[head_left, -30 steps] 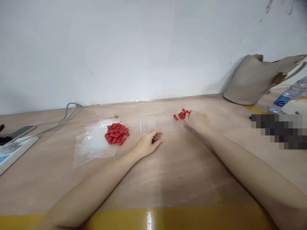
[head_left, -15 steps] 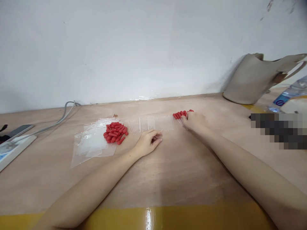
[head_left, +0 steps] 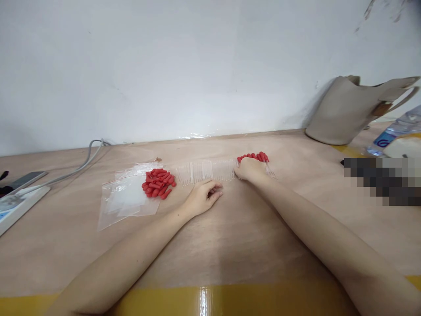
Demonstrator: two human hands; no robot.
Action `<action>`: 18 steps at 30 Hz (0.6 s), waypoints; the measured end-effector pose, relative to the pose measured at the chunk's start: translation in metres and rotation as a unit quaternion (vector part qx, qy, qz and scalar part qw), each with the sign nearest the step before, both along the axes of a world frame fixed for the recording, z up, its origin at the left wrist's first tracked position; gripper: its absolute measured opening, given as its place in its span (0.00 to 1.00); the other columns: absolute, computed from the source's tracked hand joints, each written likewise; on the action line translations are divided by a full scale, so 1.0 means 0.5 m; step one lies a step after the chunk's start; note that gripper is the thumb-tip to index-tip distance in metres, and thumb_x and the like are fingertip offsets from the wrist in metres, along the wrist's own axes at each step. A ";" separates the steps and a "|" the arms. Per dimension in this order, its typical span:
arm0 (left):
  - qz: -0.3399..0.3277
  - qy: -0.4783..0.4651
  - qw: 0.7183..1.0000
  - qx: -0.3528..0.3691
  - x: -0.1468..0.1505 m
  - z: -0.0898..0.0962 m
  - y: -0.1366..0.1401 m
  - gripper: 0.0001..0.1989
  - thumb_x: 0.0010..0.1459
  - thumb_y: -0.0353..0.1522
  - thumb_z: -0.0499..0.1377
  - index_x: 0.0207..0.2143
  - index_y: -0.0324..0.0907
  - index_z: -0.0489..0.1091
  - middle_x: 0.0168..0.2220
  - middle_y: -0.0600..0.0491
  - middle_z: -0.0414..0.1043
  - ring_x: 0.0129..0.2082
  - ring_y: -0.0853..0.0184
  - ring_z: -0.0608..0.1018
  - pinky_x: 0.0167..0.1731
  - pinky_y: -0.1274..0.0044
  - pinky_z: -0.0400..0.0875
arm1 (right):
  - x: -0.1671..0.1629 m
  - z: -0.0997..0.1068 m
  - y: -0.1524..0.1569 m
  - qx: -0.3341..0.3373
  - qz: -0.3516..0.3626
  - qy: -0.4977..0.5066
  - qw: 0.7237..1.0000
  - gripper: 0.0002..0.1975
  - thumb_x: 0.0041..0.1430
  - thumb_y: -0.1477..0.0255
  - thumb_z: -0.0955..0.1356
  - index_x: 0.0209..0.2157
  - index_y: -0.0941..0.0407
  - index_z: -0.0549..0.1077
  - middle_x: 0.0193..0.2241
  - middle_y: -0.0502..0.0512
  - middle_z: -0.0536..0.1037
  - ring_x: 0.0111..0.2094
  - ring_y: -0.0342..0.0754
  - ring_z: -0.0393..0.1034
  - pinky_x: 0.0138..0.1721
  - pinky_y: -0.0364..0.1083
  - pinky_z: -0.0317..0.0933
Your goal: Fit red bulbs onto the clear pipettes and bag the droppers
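Note:
My left hand [head_left: 204, 196] rests on the table, loosely curled, with a gap between thumb and fingers and nothing in it. Just beyond it lies a row of thin clear dropper tubes [head_left: 207, 170], side by side. At the right end of that row, my right hand [head_left: 249, 169] pinches a clear tube, mostly hidden by the fingers. Behind and right of this hand lie several droppers with red rubber bulbs [head_left: 262, 156], partly covered by it. A heap of loose red rubber bulbs [head_left: 158, 183] sits left of the row.
Clear plastic bags [head_left: 126, 195] lie under and left of the bulb heap. A grey cable [head_left: 88, 158] runs to a white power strip [head_left: 24, 204] beside a phone [head_left: 29, 179]. A beige bag [head_left: 342, 109] and a water bottle [head_left: 394, 129] stand at the right, before the wall.
My right hand has moved left from the red-bulbed droppers to the end of the clear tube row, uncovering more droppers. My left hand has stayed in place.

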State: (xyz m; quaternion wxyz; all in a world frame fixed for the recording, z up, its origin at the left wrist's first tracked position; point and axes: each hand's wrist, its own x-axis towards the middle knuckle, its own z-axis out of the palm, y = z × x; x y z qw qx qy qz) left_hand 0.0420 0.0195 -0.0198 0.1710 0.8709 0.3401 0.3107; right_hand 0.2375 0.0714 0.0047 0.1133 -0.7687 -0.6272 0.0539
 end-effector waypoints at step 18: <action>0.220 0.136 0.964 0.061 -0.090 0.081 0.013 0.13 0.49 0.28 0.56 0.14 0.39 0.61 0.19 0.50 0.61 0.27 0.60 0.72 0.30 0.70 0.67 | 0.060 -0.073 -0.132 0.301 0.294 0.009 0.907 0.13 0.62 0.69 0.56 0.31 0.58 0.68 0.28 0.56 0.73 0.32 0.49 0.66 0.37 0.47 0.54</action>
